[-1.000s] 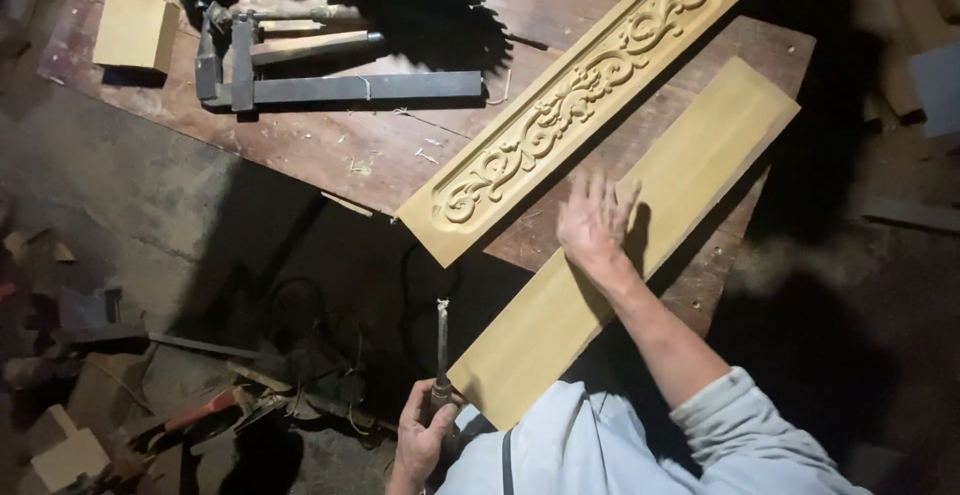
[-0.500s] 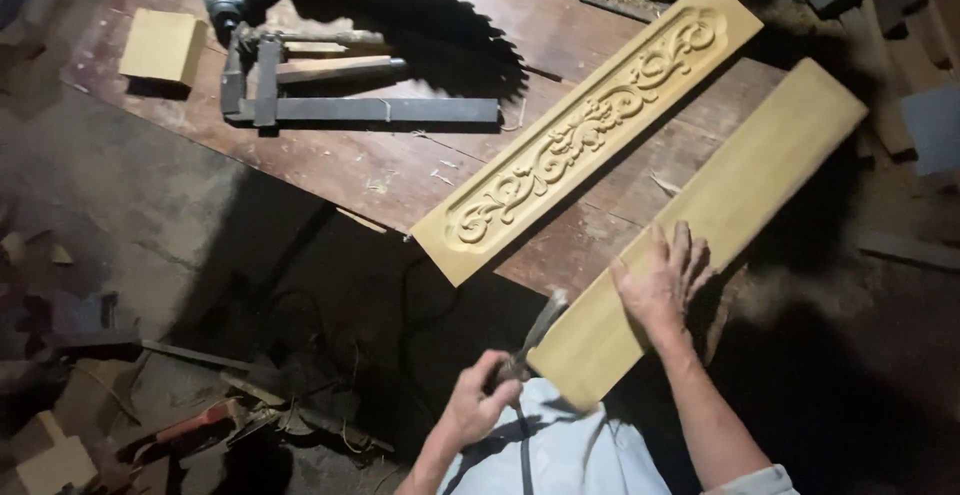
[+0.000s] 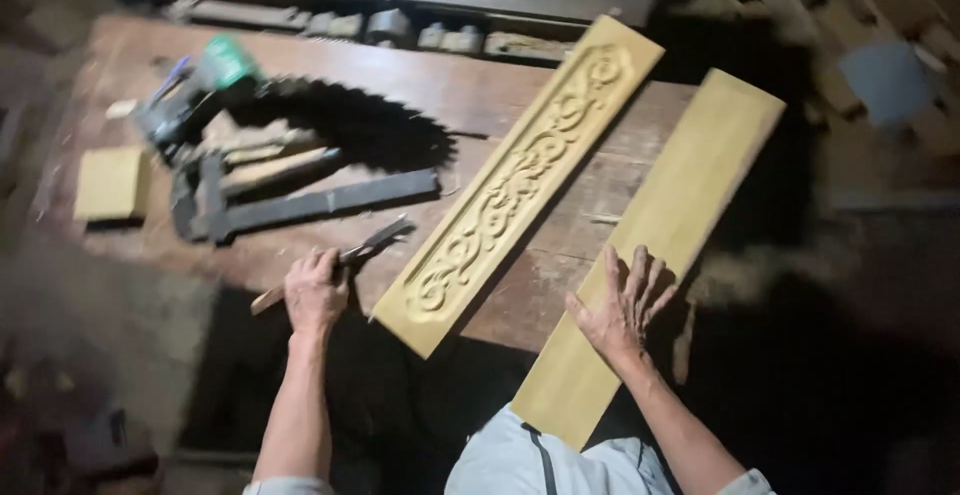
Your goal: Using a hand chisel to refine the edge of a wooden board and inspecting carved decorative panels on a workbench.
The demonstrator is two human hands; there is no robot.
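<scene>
Dim workshop, worn wooden surface [image 3: 330,75] with tools scattered. Left hand [image 3: 315,290] closed around a chisel [image 3: 345,260], wooden handle sticking out behind the fist, metal blade pointing toward the carved panel [image 3: 520,185] just beyond its tip. Carved panel: scrollwork looks fully cut along its length, lying diagonally. Right hand [image 3: 625,305] flat, fingers spread, pressing on a plain board [image 3: 665,245] that lies parallel to the carved one, its near end overhanging the surface edge toward the person. Plain board shows no carving at all, so that piece looks unstarted. Farther past the left hand: long dark clamp [image 3: 300,205], power tool [image 3: 195,90], small wood block [image 3: 110,183].
</scene>
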